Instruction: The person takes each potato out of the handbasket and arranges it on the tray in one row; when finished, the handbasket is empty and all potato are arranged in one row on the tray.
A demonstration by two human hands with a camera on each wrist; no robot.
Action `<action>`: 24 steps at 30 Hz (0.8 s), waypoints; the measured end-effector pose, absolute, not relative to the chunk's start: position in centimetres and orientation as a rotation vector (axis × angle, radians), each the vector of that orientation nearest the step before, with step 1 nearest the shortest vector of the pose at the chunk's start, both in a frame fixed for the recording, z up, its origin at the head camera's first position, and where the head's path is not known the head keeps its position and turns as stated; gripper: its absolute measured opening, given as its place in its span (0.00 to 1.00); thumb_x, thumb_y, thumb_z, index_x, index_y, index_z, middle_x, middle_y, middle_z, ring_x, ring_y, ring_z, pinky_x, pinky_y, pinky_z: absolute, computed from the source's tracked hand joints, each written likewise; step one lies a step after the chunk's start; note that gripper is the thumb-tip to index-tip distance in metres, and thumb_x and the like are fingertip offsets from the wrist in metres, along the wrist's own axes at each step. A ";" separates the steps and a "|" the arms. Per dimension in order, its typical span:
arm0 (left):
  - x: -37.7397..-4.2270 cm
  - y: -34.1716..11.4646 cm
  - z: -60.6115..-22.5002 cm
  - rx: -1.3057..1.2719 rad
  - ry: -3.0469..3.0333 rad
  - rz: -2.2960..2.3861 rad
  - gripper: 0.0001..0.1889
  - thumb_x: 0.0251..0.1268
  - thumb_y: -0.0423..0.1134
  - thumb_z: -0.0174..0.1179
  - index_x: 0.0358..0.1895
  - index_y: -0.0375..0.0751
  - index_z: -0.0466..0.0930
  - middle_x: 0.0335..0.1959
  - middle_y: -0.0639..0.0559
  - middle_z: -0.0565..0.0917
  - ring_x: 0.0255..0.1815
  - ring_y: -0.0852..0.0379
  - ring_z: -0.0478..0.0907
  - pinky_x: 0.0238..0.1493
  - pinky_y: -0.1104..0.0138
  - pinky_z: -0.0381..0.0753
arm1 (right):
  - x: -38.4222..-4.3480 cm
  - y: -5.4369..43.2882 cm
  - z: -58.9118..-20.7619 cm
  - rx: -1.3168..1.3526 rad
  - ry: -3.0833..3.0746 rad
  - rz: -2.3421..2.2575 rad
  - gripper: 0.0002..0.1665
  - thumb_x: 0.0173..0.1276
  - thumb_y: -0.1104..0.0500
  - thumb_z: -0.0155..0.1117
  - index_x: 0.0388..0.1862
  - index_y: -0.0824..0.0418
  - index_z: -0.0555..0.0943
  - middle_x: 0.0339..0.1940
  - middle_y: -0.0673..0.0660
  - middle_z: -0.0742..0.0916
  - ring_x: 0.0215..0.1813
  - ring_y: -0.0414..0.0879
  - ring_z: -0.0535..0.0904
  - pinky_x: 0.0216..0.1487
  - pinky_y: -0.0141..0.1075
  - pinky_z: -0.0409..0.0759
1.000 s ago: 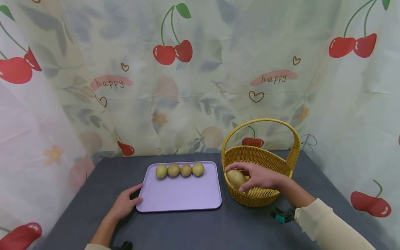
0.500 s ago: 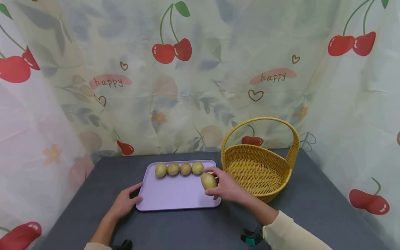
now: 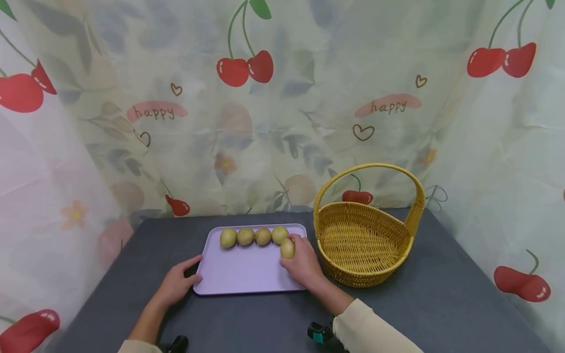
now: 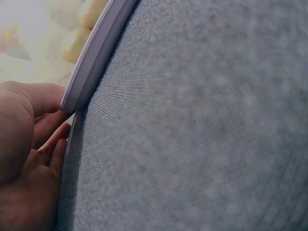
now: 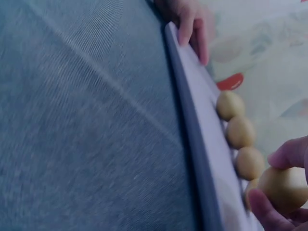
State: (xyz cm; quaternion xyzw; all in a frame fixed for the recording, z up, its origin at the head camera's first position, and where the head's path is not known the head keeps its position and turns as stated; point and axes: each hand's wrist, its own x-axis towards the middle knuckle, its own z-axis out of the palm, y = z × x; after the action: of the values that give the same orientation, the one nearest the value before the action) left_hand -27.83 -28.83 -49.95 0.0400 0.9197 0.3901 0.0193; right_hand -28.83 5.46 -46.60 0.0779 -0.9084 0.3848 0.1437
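Note:
A light purple tray [image 3: 240,274] lies on the dark table, with a row of several olive-brown, egg-shaped fruits [image 3: 245,236] along its far edge. My right hand [image 3: 303,262] holds another such fruit [image 3: 287,248] between thumb and fingers, over the tray's right part, just in front of the row's right end. In the right wrist view this held fruit [image 5: 284,188] overlaps the nearest one of the row. My left hand [image 3: 176,284] rests at the tray's left edge, thumb and forefinger touching it. The left wrist view has that thumb [image 4: 45,96] right at the rim.
To the right of the tray stands a woven yellow basket [image 3: 362,245] with a tall arched handle; no fruit shows in it. A patterned curtain [image 3: 282,122] hangs behind the dark cloth-covered table [image 3: 247,323] and on both sides.
My right hand has carried the fruit out of the basket, leftward to the tray, and brought it close to the row. The left hand has stayed at the tray's edge.

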 end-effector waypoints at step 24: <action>-28.1 -28.9 -50.1 0.160 2.879 1.205 0.29 0.67 0.34 0.58 0.70 0.35 0.66 0.69 0.31 0.66 0.70 0.32 0.58 0.68 0.39 0.53 | -31.4 4.6 -48.9 -0.156 -2.696 1.109 0.35 0.53 0.52 0.75 0.58 0.65 0.77 0.46 0.63 0.79 0.41 0.57 0.78 0.39 0.48 0.77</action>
State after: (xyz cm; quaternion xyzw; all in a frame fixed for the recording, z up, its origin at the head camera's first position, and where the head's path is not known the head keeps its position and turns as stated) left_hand -28.06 -28.94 -50.08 0.0512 0.9212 0.3856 0.0080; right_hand -31.43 4.59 -48.90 -0.0532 -0.9178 0.3775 0.1111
